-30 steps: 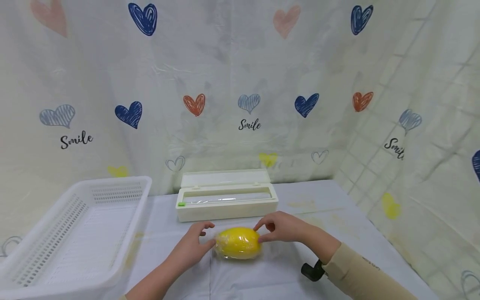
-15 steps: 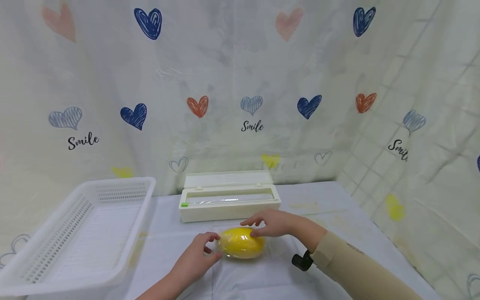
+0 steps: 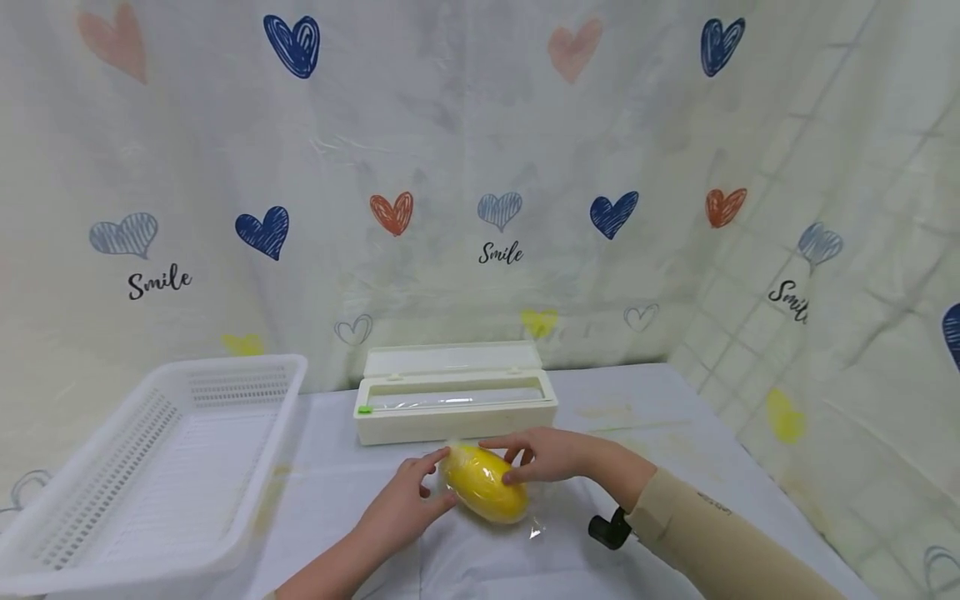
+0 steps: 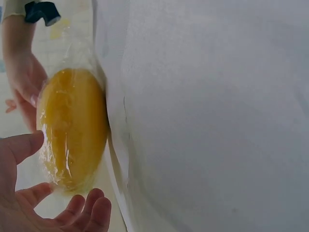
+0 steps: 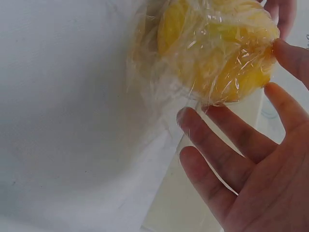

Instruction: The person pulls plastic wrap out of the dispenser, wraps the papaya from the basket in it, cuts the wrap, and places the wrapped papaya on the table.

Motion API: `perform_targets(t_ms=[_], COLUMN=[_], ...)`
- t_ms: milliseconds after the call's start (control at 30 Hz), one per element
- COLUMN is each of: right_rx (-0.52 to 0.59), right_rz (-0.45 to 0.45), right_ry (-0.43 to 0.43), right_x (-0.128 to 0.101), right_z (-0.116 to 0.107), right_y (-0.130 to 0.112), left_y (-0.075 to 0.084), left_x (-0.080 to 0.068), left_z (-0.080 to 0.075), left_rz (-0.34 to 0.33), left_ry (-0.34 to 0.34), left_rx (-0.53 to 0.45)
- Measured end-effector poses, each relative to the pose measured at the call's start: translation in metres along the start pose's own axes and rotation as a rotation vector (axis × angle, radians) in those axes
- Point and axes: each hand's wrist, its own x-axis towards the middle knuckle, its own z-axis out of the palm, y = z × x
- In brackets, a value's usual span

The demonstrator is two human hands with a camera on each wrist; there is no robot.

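A yellow oval fruit (image 3: 483,492) wrapped in clear cling film lies tilted on the white tablecloth, between my two hands. My left hand (image 3: 405,500) touches its left end with thumb and loosely bent fingers; in the left wrist view that hand (image 4: 26,200) cups the near end of the fruit (image 4: 72,128). My right hand (image 3: 540,456) rests over the far right side, fingers fairly straight. In the right wrist view its fingertips (image 5: 193,118) touch the crinkled film round the fruit (image 5: 217,48). A loose tail of film (image 3: 534,531) trails toward me.
A cream cling-film dispenser box (image 3: 453,417) stands just behind the fruit with its lid up. A white slotted basket (image 3: 281,417) takes up the left side of the table (image 3: 660,417). A heart-patterned cloth hangs behind and to the right.
The fruit has turned from lying crosswise to a diagonal tilt. My right hand slid left over its top, and my left hand moved forward along its left end.
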Motion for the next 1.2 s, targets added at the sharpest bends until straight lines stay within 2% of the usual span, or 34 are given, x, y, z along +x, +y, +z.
perform_targets(t_ms=[267,467,767,1000,1200], right_rx=[0.048,0.094,0.199,0.290,0.282], right_rz=[0.017,-0.017,0.008,-0.009,-0.010], right_ry=[0.025,0.049,0.072,0.123,0.157], right_x=[-0.006,-0.015,-0.018,-0.016,-0.013], right_z=[0.005,0.011,0.023,0.038,0.048], right_y=[0.005,0.011,0.019,0.011,0.000], left_y=[0.006,0.008,0.011,0.006,0.002], left_x=[0.015,0.024,0.026,0.028,0.028], left_z=[0.005,0.009,0.012,0.004,-0.006], left_rz=[-0.034,-0.011,-0.014,0.004,0.007], left_ry=[-0.085,-0.080,-0.076,-0.110,-0.109], left_rx=[-0.156,-0.204,-0.277,-0.297,-0.253])
